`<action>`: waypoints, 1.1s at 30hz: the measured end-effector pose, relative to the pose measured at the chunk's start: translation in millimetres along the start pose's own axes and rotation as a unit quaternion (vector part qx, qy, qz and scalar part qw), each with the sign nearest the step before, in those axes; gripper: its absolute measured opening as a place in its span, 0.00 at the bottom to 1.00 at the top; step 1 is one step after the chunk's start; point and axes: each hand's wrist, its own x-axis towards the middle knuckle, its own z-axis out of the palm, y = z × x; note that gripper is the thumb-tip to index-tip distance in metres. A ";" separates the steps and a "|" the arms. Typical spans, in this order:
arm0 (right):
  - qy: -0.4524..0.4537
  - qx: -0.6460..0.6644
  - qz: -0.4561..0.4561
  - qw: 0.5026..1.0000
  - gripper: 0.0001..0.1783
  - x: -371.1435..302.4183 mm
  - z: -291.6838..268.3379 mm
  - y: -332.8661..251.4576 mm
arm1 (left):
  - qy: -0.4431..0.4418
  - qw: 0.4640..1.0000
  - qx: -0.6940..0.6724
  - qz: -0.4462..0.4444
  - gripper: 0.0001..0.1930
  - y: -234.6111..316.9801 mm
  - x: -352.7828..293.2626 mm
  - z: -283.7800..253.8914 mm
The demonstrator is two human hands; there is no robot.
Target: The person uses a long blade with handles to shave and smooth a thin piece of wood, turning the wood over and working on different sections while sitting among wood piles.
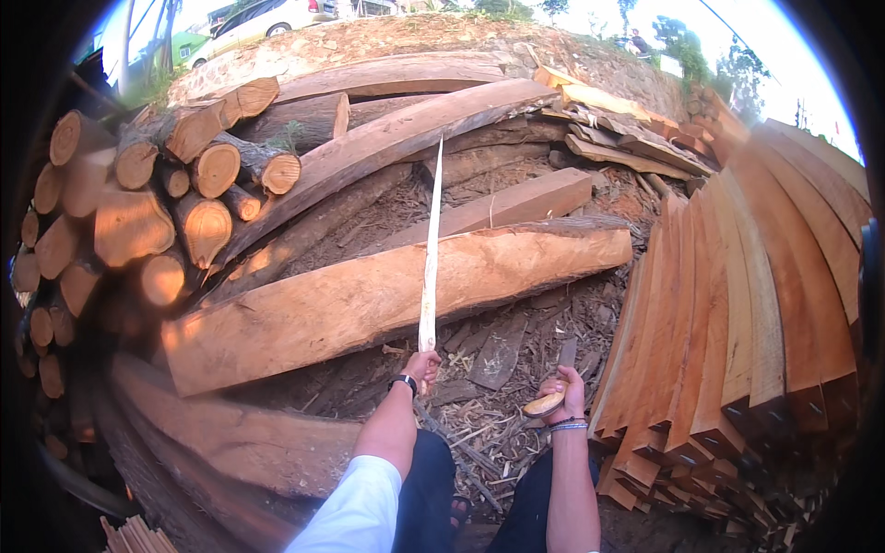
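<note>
My left hand (423, 368) is closed round the lower end of a long, pale, peeled wooden stick (430, 249). The stick points away from me, narrows toward its far tip, and passes above a thick sawn timber slab (396, 290). Lower and to the right, my right hand (567, 391) grips a large knife (568, 352) with a broad, light wooden handle. Its short visible length of grey blade points up and away, apart from the stick. Pale shavings (475, 429) litter the ground between my legs.
Cut round logs (138, 212) are stacked at left. Sawn planks (728, 304) lean in a pile at right. Long timbers (387, 138) lie farther off, before an earth bank (369, 41) with a parked car (267, 23) above. Bark pieces (499, 355) lie underfoot.
</note>
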 end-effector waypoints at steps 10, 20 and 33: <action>0.005 -0.006 -0.022 1.000 0.17 -1.9 0.5 -0.1 | -0.001 1.000 -0.002 -0.004 0.14 0.8 -6.0 5.5; -0.007 0.006 -0.008 1.000 0.18 -0.3 -3.8 -1.6 | -0.002 1.000 0.024 -0.014 0.16 0.7 -6.3 7.6; -0.006 -0.007 -0.019 1.000 0.17 -3.3 -3.0 -1.9 | 0.001 1.000 0.029 -0.012 0.14 -4.2 0.1 7.3</action>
